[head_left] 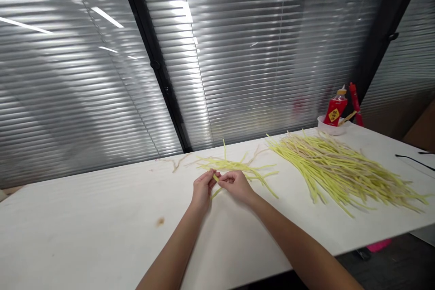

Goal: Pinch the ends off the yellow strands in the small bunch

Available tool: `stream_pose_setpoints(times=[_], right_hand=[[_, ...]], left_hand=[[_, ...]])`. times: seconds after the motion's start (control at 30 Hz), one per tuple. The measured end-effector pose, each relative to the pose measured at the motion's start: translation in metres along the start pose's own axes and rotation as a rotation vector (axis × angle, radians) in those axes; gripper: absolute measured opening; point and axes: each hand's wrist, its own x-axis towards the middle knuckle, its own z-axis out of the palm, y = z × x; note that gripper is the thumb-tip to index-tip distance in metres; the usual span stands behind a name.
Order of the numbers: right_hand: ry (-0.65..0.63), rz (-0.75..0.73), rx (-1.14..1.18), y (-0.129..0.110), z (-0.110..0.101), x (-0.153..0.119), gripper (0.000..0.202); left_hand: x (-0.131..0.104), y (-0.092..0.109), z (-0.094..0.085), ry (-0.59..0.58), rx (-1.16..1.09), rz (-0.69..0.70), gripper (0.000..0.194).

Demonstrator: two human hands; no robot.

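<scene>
My left hand (203,186) and my right hand (237,184) meet near the middle of the white table. Between their pinched fingertips is a yellow-green strip (216,178), held from both sides. A strip end of the same colour shows on the table just below the fingers. Right behind my hands lies a loose, small group of yellow-green strips (231,164), with a few pale brown ones among them. A much larger pile of yellow-green and tan strips (336,167) spreads over the table to the right.
A red bottle (335,108) stands in a white bowl (331,128) at the back right. Thin tan strips (176,164) lie behind my left hand. Black glasses temples (413,159) show at the right edge. Window blinds (244,54) rise behind the white table (84,231).
</scene>
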Motion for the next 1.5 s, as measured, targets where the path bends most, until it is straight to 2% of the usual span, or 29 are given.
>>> stream_pose_setpoints(times=[0.13,0.23,0.4,0.57,0.7,0.77,0.9,1.07,1.13,1.23,1.3,1.4,1.5], right_hand=[[0.049,-0.185,-0.254,-0.003,0.004,-0.005,0.010],[0.049,-0.268,-0.310,-0.005,0.005,-0.007,0.010],[0.039,-0.205,-0.246,-0.002,0.004,-0.005,0.012],[0.008,-0.193,-0.225,-0.001,0.003,-0.003,0.012],[-0.068,-0.177,-0.278,-0.005,-0.009,-0.001,0.029],[-0.041,-0.187,-0.375,-0.008,-0.020,0.002,0.035],[0.050,-0.208,-0.662,-0.014,-0.045,0.005,0.022],[-0.196,-0.025,-0.918,-0.014,-0.061,0.003,0.023],[-0.212,0.011,-0.993,-0.011,-0.063,0.002,0.027],[-0.152,0.069,-1.099,-0.006,-0.063,0.003,0.030],[-0.113,0.106,-1.142,-0.005,-0.064,0.004,0.029],[-0.083,0.133,-1.185,-0.006,-0.063,0.005,0.025],[-0.080,0.124,-1.190,-0.010,-0.061,0.006,0.022]], left_hand=[[0.003,-0.002,-0.004,0.049,-0.036,-0.034,0.019],[0.005,-0.001,-0.005,0.038,-0.020,-0.055,0.020],[0.009,-0.001,-0.007,-0.008,-0.030,-0.051,0.027],[0.008,0.000,-0.006,-0.020,-0.055,-0.017,0.025],[0.009,0.008,-0.008,0.035,-0.069,0.025,0.025],[0.011,0.012,-0.011,0.095,-0.042,0.046,0.026],[0.016,0.018,-0.018,0.166,0.162,0.047,0.031],[0.017,0.016,-0.019,0.158,0.322,0.046,0.044],[0.017,0.015,-0.018,0.181,0.363,0.038,0.045],[0.018,0.014,-0.019,0.219,0.430,0.060,0.039],[0.017,0.014,-0.020,0.217,0.497,0.127,0.033],[0.013,0.014,-0.019,0.181,0.697,0.323,0.023],[0.006,0.013,-0.014,0.054,0.908,0.435,0.017]])
